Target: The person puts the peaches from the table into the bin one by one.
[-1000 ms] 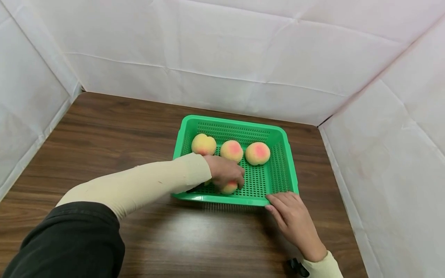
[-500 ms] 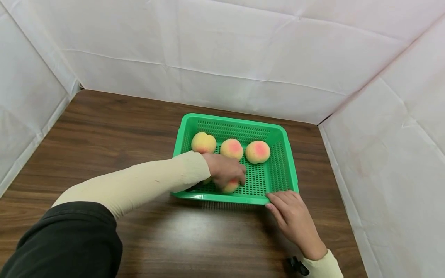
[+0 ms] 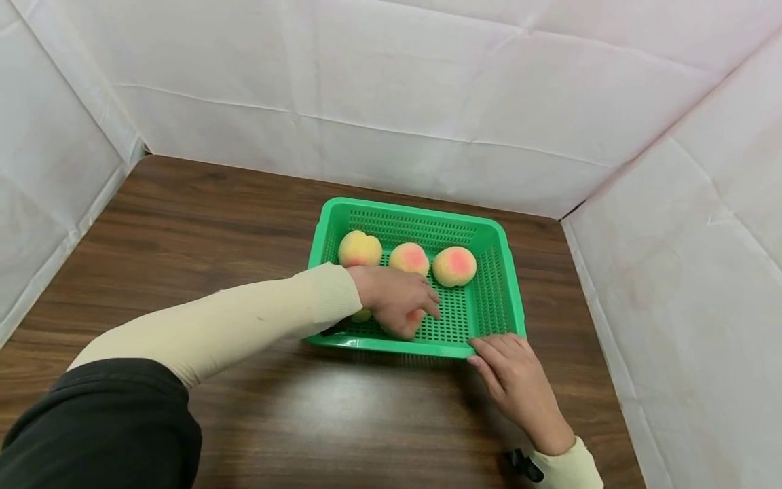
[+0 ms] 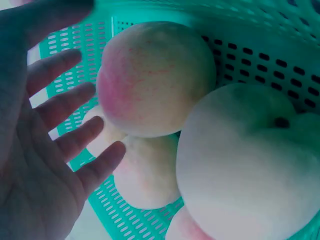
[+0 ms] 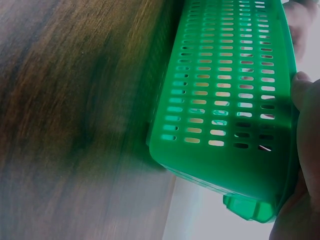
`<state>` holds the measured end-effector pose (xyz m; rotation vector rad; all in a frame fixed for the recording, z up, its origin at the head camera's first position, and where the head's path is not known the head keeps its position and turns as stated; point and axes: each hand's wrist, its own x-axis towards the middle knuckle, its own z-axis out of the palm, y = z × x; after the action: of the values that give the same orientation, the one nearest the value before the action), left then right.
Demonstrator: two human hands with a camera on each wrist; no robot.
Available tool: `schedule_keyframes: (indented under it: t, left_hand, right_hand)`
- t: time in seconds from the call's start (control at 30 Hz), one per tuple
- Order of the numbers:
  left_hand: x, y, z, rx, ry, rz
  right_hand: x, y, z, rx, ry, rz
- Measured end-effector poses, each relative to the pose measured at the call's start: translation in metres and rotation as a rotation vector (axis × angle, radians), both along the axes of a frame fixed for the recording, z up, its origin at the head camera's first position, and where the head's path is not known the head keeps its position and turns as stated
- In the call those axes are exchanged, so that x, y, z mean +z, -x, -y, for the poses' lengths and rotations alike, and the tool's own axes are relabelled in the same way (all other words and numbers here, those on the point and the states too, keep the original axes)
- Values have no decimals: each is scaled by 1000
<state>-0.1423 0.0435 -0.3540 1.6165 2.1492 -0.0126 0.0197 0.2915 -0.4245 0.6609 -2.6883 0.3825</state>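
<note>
A green plastic basket holds several peaches, yellow with pink blushes. Along its back lie a left peach, a middle peach and a right peach. My left hand reaches into the basket over a front peach, mostly hidden beneath it. In the left wrist view the left hand's fingers are spread, apart from the blushed peach; a large peach lies closest to the camera. My right hand grips the basket's front right corner, thumb outside the rim.
The basket stands on a dark wooden table. White sheeting walls off the back and both sides. Another peach shows partly beneath my left sleeve. A black strap piece sits at my right wrist.
My left hand's fingers have loosened and spread over the front peach, and the hand has shifted slightly to the right. The right hand stays on the basket's corner.
</note>
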Motion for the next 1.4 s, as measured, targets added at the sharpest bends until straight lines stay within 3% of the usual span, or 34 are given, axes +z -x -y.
schedule_keyframes:
  t: [0.47,0.83,1.07,1.4]
  left_hand:
    - [16,-6,26,200,-109,-231]
    - [24,-6,65,451,-187,-343]
    - [25,-2,98,597,-200,-313]
    - [22,-6,152,852,-209,-266]
  right_hand:
    - [-2,0,0,-1,6,-1]
    - [-3,0,-1,3,12,-12]
    - [-3,1,-1,10,14,-17]
    - [-5,1,-1,12,13,-26]
